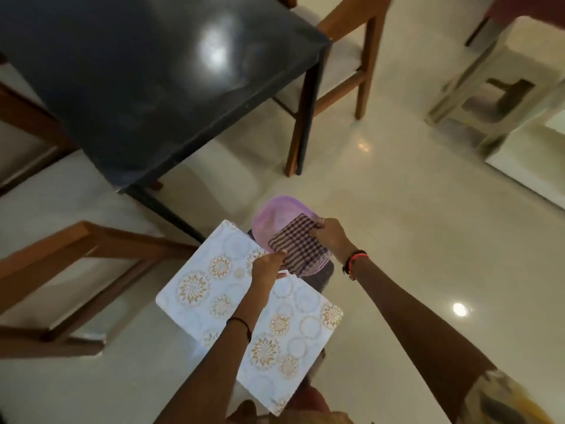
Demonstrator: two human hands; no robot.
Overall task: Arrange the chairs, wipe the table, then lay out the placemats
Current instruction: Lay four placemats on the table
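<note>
Pale floor; black table (137, 87) stands ahead-left. Right hand (331, 235) pinches the checked cloth (296, 243) at its far corner over a purple tub (272, 215). Left hand (267, 266) appears to grip its near corner, above the placemats (208, 270). The table is nearer the left hand.

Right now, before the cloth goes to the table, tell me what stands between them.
Nothing visible does. The right hand pinches the checked cloth above a pink lid; only open floor separates it from the near corner of the dark table. The left hand holds the placemats beside it.
</note>
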